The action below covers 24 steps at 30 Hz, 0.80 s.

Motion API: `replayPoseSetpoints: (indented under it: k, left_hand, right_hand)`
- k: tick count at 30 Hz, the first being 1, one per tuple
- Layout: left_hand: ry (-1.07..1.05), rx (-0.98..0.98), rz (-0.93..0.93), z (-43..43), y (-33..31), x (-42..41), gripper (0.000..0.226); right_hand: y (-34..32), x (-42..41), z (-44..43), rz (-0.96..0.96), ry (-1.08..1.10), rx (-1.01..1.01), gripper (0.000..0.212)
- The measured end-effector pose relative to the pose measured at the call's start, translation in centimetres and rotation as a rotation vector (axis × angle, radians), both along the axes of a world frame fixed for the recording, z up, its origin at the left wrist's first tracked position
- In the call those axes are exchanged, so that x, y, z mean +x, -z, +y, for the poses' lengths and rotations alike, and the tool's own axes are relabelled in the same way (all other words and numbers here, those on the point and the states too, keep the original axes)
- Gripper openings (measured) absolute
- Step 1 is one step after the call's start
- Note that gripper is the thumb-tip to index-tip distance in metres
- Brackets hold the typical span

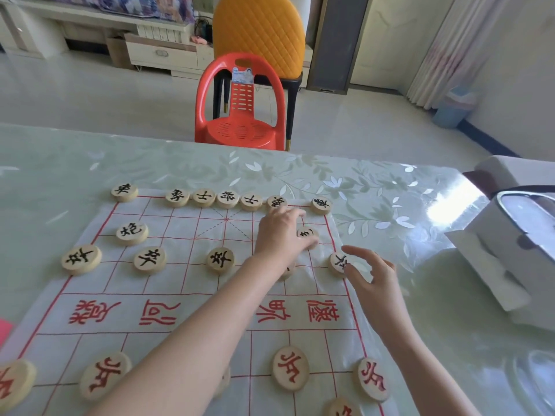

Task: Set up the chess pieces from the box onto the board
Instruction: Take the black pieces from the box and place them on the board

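Note:
A white cloth chess board (186, 313) with red lines lies on the table. Round wooden pieces with black characters stand along its far rows, such as the far-left piece (124, 192); red-marked pieces like this one (290, 369) sit near me. My left hand (280, 232) reaches across the board, fingers spread, its thumb touching a black piece (307, 235) near the right edge. My right hand (371, 276) hovers open with its fingertips at another black piece (338, 262) on the right border. One piece is partly hidden under my left wrist.
A white open box (510, 253) stands at the table's right. The table (75, 163) has a glossy pale-green floral cover. A red plastic chair (240, 106) and an orange chair (258, 31) stand beyond the far edge. A pink object (4, 328) lies at the left.

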State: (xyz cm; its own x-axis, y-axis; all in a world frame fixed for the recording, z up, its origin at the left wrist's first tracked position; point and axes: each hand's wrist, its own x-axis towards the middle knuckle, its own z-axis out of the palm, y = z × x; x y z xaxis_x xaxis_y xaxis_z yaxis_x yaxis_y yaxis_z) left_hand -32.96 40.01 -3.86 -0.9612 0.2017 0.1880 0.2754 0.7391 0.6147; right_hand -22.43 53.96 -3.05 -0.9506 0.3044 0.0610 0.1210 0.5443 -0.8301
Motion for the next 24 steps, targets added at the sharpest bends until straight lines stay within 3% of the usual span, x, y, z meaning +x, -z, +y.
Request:
replayPoseSetpoints:
  k: [6, 10, 18, 24]
  left_hand:
    - [-0.067, 0.150, 0.046, -10.7, -3.2, 4.1, 0.034]
    - [-0.278, 0.169, -0.001, -21.7, -3.5, 10.1, 0.027]
    - [-0.674, -0.128, -0.157, -41.3, -1.2, 22.3, 0.032]
    - [-0.767, -0.216, -0.307, -44.7, 0.3, 25.8, 0.043]
  right_hand:
    - [-0.7, 0.8, -2.0, 0.020, -0.048, 0.001, 0.027]
    - [-1.5, 2.1, -5.1, -0.006, -0.117, 0.004, 0.030]
    - [-2.4, 6.0, -12.9, -0.055, -0.285, 0.036, 0.037]
    - [-3.2, 8.5, -18.0, -0.078, -0.406, 0.093, 0.032]
